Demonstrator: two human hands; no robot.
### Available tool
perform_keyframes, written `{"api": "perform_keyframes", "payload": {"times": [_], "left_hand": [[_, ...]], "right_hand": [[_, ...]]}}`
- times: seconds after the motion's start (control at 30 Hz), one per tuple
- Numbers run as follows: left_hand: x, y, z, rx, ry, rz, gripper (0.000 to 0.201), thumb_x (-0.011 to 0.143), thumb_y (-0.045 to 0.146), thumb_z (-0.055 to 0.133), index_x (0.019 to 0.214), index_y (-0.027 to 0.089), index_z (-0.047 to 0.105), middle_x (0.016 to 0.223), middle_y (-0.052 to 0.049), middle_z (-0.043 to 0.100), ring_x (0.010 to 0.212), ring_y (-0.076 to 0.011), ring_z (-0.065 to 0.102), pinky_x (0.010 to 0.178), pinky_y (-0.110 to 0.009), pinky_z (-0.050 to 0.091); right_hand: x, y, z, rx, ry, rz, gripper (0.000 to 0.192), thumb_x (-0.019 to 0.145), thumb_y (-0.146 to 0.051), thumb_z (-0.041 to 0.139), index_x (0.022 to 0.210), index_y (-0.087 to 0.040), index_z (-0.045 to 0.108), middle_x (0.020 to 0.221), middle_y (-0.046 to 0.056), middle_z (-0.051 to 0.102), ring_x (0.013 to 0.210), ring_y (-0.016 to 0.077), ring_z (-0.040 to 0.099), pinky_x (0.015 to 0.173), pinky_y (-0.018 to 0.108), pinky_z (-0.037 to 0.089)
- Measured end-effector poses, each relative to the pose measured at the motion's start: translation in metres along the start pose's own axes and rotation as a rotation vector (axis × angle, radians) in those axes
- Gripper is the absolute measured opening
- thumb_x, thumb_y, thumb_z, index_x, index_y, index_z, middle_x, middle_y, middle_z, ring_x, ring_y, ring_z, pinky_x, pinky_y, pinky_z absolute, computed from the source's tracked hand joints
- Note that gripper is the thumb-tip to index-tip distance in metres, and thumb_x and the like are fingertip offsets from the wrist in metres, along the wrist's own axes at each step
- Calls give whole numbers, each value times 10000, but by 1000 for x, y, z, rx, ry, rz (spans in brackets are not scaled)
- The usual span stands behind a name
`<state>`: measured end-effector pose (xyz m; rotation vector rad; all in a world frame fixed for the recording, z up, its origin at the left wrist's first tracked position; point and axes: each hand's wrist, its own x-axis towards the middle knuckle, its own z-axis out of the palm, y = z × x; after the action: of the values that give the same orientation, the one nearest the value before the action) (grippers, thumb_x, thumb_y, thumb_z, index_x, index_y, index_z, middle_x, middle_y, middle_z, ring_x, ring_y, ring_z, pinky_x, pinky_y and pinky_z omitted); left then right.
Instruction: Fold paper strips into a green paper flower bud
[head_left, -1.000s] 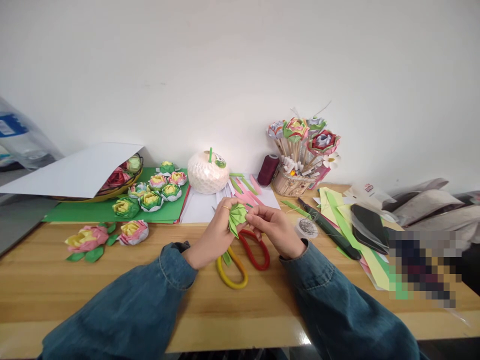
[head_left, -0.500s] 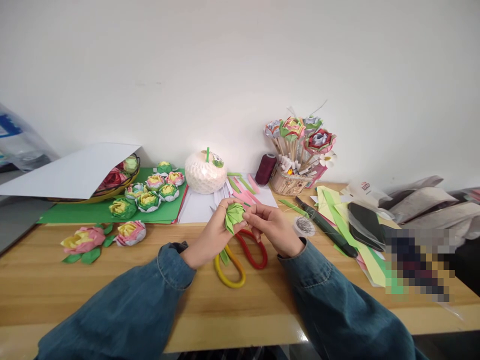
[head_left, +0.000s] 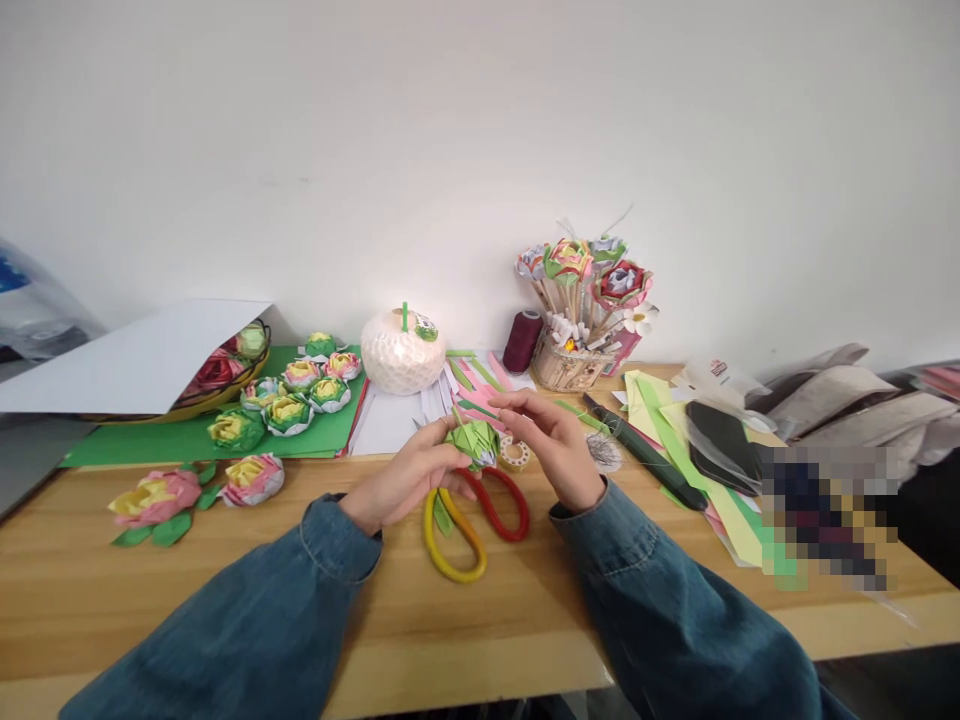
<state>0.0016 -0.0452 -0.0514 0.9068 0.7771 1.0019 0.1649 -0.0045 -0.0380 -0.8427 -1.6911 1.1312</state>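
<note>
A plain pale wall [head_left: 450,150] rose behind the wood-grained table [head_left: 450,645]. Above the scissors [head_left: 526,515], the left hand [head_left: 411,475] gripped a green paper flower [head_left: 474,440]; whether the right hand [head_left: 551,442], just beside, pinched anything could not be told.

The right hand [head_left: 551,440] has let go of the bright-green folded-paper piece [head_left: 472,436] and spread its fingers, apparently just clear of it. The piece has turned in the left hand [head_left: 405,478], now showing whitish paper underneath. A small pale toothed ring [head_left: 516,466] has come into view between the hands.
</note>
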Motion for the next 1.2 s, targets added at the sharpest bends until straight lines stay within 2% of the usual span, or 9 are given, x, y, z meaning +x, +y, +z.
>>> {"api": "perform_keyframes", "payload": {"times": [0.1,0.23,0.4,0.53,0.63,0.77,0.97,1.2], "left_hand": [[0,0,-1,60,-7,-4,331,685,175,564,1014,160,535,895,-55,595,665,-114,538,535,-237,481],[0,-2,-4,151,38,-10,360,692,217,564,1049,165,562,980,-71,595,763,-159,545,550,-254,478],[-1,-3,-6,243,15,-32,356,684,215,585,1037,186,605,1024,-58,609,876,-198,553,676,-291,465],[0,-1,-5,154,76,72,297,759,332,519,979,178,646,1052,-71,618,989,-220,529,795,-331,441],[3,-1,-4,166,121,129,318,776,385,503,908,152,674,936,-81,661,890,-200,566,768,-316,443],[5,0,-3,248,170,168,236,716,332,598,804,135,694,743,-47,674,708,-146,565,684,-265,439],[6,2,0,317,258,215,198,645,294,659,756,131,670,696,-22,637,626,-121,525,600,-246,426],[5,0,-3,179,183,185,157,633,270,676,681,144,595,660,16,555,609,-89,495,564,-208,397]], "right_hand": [[2,0,0,-2,-14,33,197,783,-310,540,897,-182,638,902,29,623,780,137,534,697,263,412],[3,-2,1,-66,-73,34,213,745,-332,580,856,-166,652,861,39,622,778,149,539,669,262,415],[3,-3,3,-104,-61,97,206,666,-340,655,698,-137,629,689,21,585,630,122,497,570,250,390],[3,-2,3,-36,-45,157,234,635,-354,675,683,-134,611,671,9,582,612,115,497,586,256,399],[3,-3,3,-5,-55,175,244,635,-362,674,678,-131,611,661,4,581,602,110,500,594,258,399],[3,-1,4,2,-67,182,256,622,-364,687,689,-127,615,679,11,590,614,112,501,612,261,398],[4,7,4,-15,-47,136,284,592,-376,714,628,-142,556,601,-29,517,550,85,431,541,232,351],[3,3,5,182,-187,134,292,604,-379,707,614,-161,512,595,-46,474,538,74,427,528,222,361]]}}
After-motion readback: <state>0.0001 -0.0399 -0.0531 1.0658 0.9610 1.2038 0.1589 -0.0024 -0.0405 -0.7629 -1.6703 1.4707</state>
